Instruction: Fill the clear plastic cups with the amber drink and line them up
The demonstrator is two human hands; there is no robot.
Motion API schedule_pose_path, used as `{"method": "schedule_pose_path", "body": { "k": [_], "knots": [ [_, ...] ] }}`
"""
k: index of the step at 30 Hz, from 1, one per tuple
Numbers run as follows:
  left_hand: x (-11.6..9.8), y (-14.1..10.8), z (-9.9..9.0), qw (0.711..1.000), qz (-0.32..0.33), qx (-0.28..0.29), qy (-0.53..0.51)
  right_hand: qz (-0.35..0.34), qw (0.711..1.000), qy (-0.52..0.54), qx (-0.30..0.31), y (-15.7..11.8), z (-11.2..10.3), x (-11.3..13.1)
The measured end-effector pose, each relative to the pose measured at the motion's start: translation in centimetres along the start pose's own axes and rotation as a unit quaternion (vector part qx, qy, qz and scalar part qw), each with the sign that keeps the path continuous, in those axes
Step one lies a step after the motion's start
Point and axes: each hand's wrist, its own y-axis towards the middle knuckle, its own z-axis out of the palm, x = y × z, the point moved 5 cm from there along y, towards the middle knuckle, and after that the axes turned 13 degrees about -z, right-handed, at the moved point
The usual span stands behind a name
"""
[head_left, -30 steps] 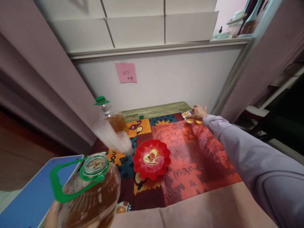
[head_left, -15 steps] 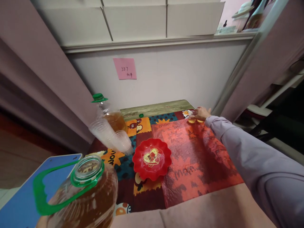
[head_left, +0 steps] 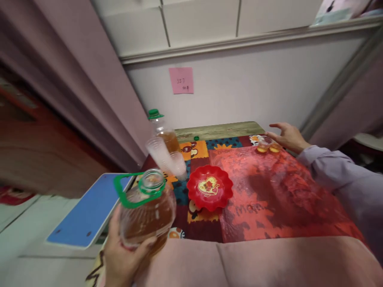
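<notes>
My left hand [head_left: 121,249] is wrapped round the lower side of a clear plastic jug [head_left: 149,219] of amber-brown liquid. The jug has a green loop handle, and its mouth is uncapped. At the far right of the table, my right hand [head_left: 289,137] has its thumb and fingers spread. Just beside it stand two small clear plastic cups [head_left: 266,145] with a little amber liquid in the bottom. A red scalloped plate [head_left: 210,187] with a heart picture lies mid-table. Two stacks of clear plastic cups [head_left: 164,157] lean to its left.
Behind the cup stacks stands a second jug [head_left: 169,137] with a green cap. A loose green cap [head_left: 196,138] lies near the wooden back edge. Red plastic film [head_left: 254,215] covers the right part of the patterned cloth. A blue board [head_left: 88,209] is at the left.
My right hand has opened and drawn off the small cups at the far right. My left hand now shows more fully round the jug. The view has swung left.
</notes>
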Motion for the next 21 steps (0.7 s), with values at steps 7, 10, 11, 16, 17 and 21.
{"method": "schedule_pose_path", "body": {
  "k": [7, 10, 11, 16, 17, 21],
  "knots": [
    [-2.0, -0.6, 0.7, 0.998, 0.043, 0.030, -0.043, -0.247, 0.954, 0.168, -0.026, -2.0, 2.5, 19.9],
    [-1.6, -0.6, 0.6, 0.997, 0.040, 0.028, -0.054, -0.312, 0.930, 0.196, -0.001, -3.2, 4.8, 28.2],
    [-1.4, -0.6, 0.5, 0.997, 0.037, 0.028, -0.061, -0.326, 0.925, 0.196, 0.009, -3.4, 5.5, 30.4],
    [-0.7, -0.6, 0.2, 0.994, 0.025, 0.035, -0.097, -0.366, 0.919, 0.120, 0.090, -3.0, 7.5, 37.4],
    [-0.6, -0.6, 0.2, 0.994, 0.023, 0.034, -0.102, -0.370, 0.917, 0.092, 0.116, -2.8, 7.8, 38.2],
    [-0.1, -0.6, 0.3, 0.992, 0.021, 0.027, -0.120, -0.382, 0.903, 0.015, 0.194, -2.2, 8.7, 39.7]
  ]
}}
